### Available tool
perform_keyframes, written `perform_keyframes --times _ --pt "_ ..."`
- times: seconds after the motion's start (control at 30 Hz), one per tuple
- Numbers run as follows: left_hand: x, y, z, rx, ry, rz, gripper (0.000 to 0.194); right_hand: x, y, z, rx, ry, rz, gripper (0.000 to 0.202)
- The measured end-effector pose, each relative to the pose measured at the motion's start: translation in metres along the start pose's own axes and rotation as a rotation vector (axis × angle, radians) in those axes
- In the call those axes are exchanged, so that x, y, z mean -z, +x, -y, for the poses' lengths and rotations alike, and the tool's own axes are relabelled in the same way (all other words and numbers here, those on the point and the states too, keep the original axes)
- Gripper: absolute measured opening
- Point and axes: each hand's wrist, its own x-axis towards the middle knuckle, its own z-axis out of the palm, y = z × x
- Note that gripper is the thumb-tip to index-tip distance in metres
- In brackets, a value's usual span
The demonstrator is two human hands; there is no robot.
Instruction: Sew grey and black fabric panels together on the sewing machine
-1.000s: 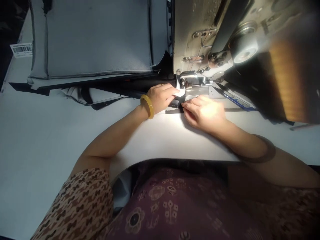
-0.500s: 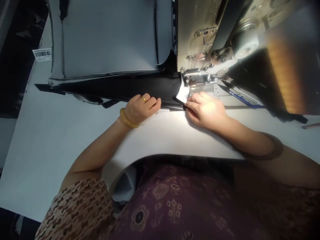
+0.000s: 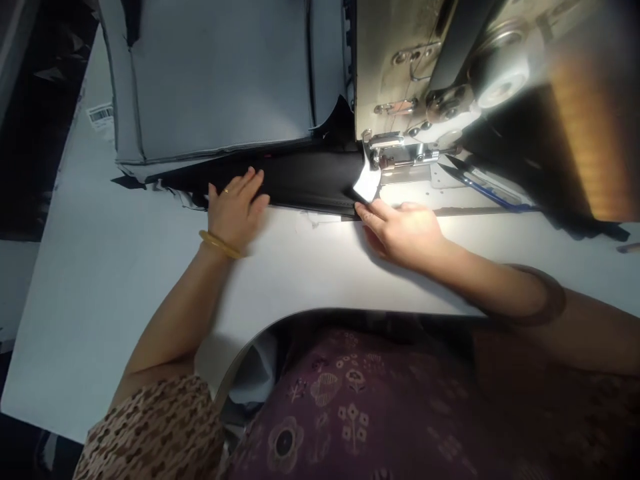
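A strip of black material (image 3: 310, 175) runs from the left to beneath the sewing machine's presser foot (image 3: 374, 157). On its left part my left hand (image 3: 237, 210) lies with fingers spread, slightly blurred. My right hand (image 3: 400, 230) is beside the foot, its fingertips on the strip's front edge near a small white piece (image 3: 367, 183); whether they pinch the edge is hard to make out. Behind the strip, joined or touching it, lies a large grey panel (image 3: 220, 73) with dark seams.
The sewing machine head (image 3: 390, 40) stands at the upper right. Blue-handled snips (image 3: 493, 193) lie right of the foot. A barcode label (image 3: 101, 117) is at the left on the white table (image 3: 125, 287), whose front edge curves inward.
My left hand has moved left along the black strip and its fingers have opened out. My right hand has shifted slightly left. The strip's left end looks drawn toward the right.
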Motion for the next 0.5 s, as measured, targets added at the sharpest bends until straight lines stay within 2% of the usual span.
perform_keyframes --times 0.07,0.13,0.23,0.3,0.43,0.5 --pt "-0.006 0.019 0.015 0.049 0.008 -0.079 0.05 0.002 0.002 0.007 0.015 -0.046 0.059 0.048" --pt "-0.01 0.036 0.028 0.046 0.027 -0.109 0.049 0.003 0.004 0.014 0.03 -0.093 0.087 0.051" --pt "-0.006 0.05 0.03 -0.008 0.035 -0.101 0.047 0.004 0.005 0.019 0.073 -0.155 0.109 0.054" --pt "-0.001 0.05 0.011 -0.098 0.046 -0.127 0.048 0.004 0.004 0.021 0.11 -0.166 0.115 0.055" --pt "0.001 0.045 -0.059 -0.505 0.016 -0.273 0.036 0.005 0.001 0.021 0.141 -0.181 0.098 0.056" --pt "-0.005 0.047 -0.089 -0.661 -0.002 -0.272 0.034 0.004 -0.002 0.022 0.115 -0.152 0.06 0.055"
